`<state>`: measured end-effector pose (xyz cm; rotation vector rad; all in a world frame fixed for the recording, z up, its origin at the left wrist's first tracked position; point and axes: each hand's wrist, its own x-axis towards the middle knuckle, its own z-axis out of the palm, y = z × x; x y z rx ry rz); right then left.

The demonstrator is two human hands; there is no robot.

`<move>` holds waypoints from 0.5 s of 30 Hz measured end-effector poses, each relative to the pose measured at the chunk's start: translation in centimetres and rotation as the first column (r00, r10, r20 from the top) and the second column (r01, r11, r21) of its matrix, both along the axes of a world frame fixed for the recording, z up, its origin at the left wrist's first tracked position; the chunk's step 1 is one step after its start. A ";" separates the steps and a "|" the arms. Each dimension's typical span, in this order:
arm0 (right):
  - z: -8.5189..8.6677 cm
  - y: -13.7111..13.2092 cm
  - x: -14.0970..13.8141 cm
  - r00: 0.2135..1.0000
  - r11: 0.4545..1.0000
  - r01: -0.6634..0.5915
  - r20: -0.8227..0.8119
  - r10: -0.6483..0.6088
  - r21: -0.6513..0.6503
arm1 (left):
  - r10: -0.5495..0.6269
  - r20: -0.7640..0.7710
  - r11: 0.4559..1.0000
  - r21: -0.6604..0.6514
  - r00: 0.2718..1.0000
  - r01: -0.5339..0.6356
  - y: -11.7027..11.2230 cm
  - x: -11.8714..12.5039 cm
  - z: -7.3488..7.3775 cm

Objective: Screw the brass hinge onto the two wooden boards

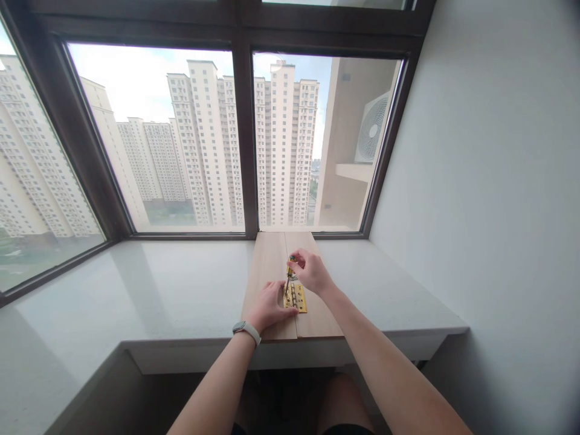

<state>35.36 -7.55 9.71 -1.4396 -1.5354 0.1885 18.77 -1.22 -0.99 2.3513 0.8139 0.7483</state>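
Two light wooden boards (267, 266) lie side by side on a white window sill, meeting at a seam. A brass hinge (296, 298) sits across that seam near the front. My left hand (268, 305) lies on the left board with its fingers flat, pressing the hinge's left edge. My right hand (309, 270) is closed on the handle of a small screwdriver (289, 275), which stands nearly upright with its tip on the hinge. A watch with a pale band is on my left wrist.
The white sill (172, 290) runs left and right of the boards and drops off at its front edge. A dark-framed window (242, 139) stands right behind, and a white wall (489, 181) closes the right side. My knees show below the sill.
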 end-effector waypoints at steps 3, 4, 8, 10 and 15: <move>0.1 -0.1 -0.7 0.999 0.999 0.038 0.038 -0.039 0.022 | 0.003 0.000 1.000 0.000 1.000 -0.003 0.0 0.0 0.0; 0.2 -0.1 -0.9 0.998 0.998 0.050 0.046 -0.051 0.031 | 0.004 -0.001 1.000 0.000 1.000 -0.004 0.0 0.0 0.0; 0.3 0.0 -1.3 0.998 0.998 0.045 0.050 -0.047 0.039 | 0.006 0.007 1.000 -0.001 1.000 -0.006 0.0 0.0 0.0; 0.4 0.1 -1.2 1.000 1.000 0.004 0.026 -0.004 0.020 | 0.009 0.009 1.000 0.001 1.000 -0.009 0.0 -0.1 -0.1; 0.4 0.4 -0.4 0.983 0.981 -0.175 -0.077 0.169 -0.080 | 0.002 0.008 1.000 0.006 1.000 -0.002 0.1 0.0 -0.1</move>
